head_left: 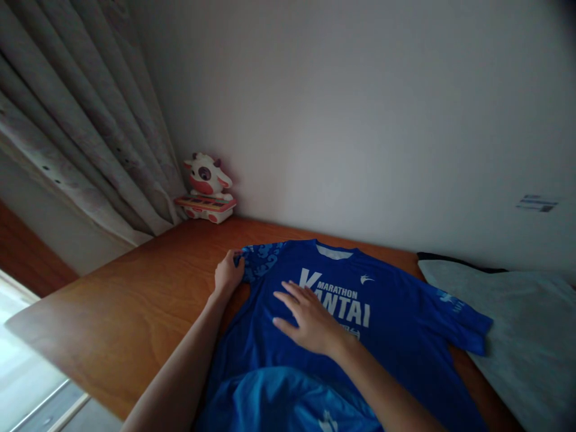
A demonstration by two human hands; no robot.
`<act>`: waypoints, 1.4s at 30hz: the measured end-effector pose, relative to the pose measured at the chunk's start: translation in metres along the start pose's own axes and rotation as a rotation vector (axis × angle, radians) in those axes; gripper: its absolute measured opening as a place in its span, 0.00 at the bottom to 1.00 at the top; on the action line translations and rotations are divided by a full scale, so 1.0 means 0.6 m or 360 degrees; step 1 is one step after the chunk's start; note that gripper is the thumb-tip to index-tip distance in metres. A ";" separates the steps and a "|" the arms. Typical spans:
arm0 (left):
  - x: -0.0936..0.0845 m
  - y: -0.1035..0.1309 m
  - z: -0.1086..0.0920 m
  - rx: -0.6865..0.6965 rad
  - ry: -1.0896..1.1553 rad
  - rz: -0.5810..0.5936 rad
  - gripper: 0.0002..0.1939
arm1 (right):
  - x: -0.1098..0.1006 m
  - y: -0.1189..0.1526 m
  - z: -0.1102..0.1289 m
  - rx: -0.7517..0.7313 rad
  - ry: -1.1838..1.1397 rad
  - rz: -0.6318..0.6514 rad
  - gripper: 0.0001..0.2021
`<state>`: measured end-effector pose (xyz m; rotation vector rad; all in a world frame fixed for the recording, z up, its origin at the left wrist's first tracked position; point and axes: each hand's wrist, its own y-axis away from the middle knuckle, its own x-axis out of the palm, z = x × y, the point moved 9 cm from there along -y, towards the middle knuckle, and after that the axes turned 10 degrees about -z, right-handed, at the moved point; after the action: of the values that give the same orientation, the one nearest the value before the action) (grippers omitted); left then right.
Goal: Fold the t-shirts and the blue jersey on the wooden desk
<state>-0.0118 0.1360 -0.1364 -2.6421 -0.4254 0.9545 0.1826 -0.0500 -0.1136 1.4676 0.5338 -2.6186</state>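
A blue T-shirt [382, 306] with white "MARATHON KANTAI" lettering lies spread front up on the wooden surface, its collar toward the wall. My left hand [229, 271] is closed, fingers curled on the hem of the patterned left-side sleeve. Over the chest, beside the lettering, my right hand [308, 315] is open with its fingers apart and nothing in it; whether it touches the cloth I cannot tell. Brighter blue fabric [279, 396] with a white mark bulges up at the bottom of the view, covering the shirt's lower part.
A toy cow with a keyboard [206, 191] stands in the back left corner, by the grey curtain [85, 114]. Grey cloth [517, 324] with a dark edge lies at the right, partly under the shirt's sleeve. A wall runs behind. The brown wooden surface [148, 300] ends at the left.
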 end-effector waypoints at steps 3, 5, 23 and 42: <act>0.007 -0.010 0.015 -0.0169 0.0383 -0.0040 0.12 | 0.058 0.009 0.047 -0.0169 -0.0091 0.0215 0.36; 0.017 -0.015 0.026 -0.0262 0.0504 -0.0038 0.17 | 0.082 0.016 0.057 -0.0187 -0.0099 0.0258 0.38; 0.032 0.152 -0.206 0.1663 0.0136 0.0484 0.17 | 0.021 -0.066 -0.162 0.0741 -0.0867 -0.0746 0.18; 0.019 0.166 -0.213 0.1656 -0.0530 0.0693 0.16 | -0.013 -0.041 -0.170 0.0605 -0.0730 -0.1198 0.24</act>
<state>0.0977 0.0269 -0.0861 -1.6312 0.4995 1.2764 0.2632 0.0074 -0.1494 0.7287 0.6492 -3.6629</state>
